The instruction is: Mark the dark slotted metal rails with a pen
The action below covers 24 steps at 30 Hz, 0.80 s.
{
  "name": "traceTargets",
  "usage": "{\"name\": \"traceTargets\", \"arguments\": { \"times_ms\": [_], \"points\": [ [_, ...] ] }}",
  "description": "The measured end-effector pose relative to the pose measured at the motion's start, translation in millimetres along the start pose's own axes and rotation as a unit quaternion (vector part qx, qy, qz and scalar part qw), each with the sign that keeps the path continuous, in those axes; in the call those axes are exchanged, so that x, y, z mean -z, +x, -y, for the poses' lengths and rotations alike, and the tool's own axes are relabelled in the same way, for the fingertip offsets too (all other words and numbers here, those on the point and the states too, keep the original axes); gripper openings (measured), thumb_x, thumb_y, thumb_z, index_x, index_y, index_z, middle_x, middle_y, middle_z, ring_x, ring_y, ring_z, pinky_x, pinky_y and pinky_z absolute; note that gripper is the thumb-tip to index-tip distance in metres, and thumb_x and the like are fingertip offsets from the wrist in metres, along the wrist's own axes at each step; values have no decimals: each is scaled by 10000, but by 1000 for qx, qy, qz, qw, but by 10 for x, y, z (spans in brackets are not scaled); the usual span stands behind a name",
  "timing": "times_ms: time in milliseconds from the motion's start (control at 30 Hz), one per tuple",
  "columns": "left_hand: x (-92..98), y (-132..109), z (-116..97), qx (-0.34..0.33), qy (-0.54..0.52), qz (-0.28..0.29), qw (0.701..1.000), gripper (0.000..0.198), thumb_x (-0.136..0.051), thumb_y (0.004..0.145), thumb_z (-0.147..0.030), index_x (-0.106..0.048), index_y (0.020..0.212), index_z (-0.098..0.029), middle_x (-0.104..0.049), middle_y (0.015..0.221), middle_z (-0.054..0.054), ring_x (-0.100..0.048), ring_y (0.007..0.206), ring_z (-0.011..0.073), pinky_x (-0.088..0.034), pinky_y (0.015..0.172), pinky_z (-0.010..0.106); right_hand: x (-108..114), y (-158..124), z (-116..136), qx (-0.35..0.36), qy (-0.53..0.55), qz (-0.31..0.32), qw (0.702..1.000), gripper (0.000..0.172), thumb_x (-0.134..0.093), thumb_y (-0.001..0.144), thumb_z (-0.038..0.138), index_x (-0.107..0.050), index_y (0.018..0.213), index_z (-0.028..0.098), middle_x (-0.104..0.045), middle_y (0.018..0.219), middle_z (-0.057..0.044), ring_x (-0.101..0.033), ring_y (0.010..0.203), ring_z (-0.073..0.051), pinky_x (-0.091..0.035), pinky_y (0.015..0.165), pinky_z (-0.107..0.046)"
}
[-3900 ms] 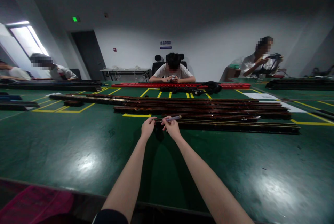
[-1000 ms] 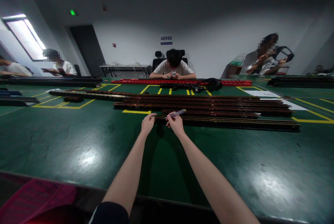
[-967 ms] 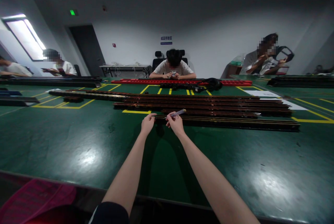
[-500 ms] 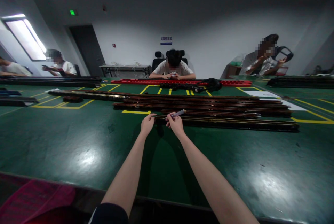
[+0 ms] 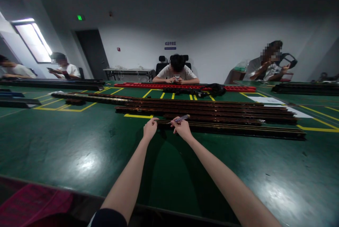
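Both my arms reach forward over the green table (image 5: 79, 149). My left hand (image 5: 150, 128) is closed on the left end of the nearest long dark rail (image 5: 238, 130). My right hand (image 5: 182, 128) is closed around a thin pen-like tool (image 5: 182, 118) with a pale purple handle, its tip held down at the rail's end. The tool's shaft sticks out up and to the right of my fingers.
Several more long dark rails (image 5: 206, 108) lie side by side behind the near one. A red rack (image 5: 185, 86) and a black cable bundle (image 5: 212, 89) sit farther back. Yellow floor-style markings (image 5: 63, 108) cross the table. Other people sit at the far side and left.
My right hand with the tool has shifted slightly right along the rail's end. The camera view tilted up a little. My left hand stays on the rail end.
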State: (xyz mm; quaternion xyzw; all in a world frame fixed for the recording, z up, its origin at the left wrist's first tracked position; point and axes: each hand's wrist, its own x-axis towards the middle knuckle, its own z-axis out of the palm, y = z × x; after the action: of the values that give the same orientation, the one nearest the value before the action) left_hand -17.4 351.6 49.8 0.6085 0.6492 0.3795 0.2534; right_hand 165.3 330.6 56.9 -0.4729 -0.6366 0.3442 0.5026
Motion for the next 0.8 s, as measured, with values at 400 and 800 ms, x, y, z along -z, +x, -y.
{"name": "traceTargets", "arguments": {
  "times_ms": [400,800],
  "points": [
    [-39,-124,-166,-34,56,-35,997,407,-283,955,-286,-528,1277,-242,-654,1163,78,-645,986,217,-513,845,377,34,-84,16,-21,2,-39,999,186,-601,880,288,-599,743,161,-622,646,9,-554,413,-79,-449,446,-177],
    [-141,-197,-181,-125,209,-18,970,434,-559,864,-286,-531,1296,-259,-542,1297,105,-583,1150,266,-468,989,455,67,-131,57,-30,-28,-106,993,232,-568,894,267,-567,681,173,-630,628,-25,-572,441,-116,-500,469,-224]
  ]
}}
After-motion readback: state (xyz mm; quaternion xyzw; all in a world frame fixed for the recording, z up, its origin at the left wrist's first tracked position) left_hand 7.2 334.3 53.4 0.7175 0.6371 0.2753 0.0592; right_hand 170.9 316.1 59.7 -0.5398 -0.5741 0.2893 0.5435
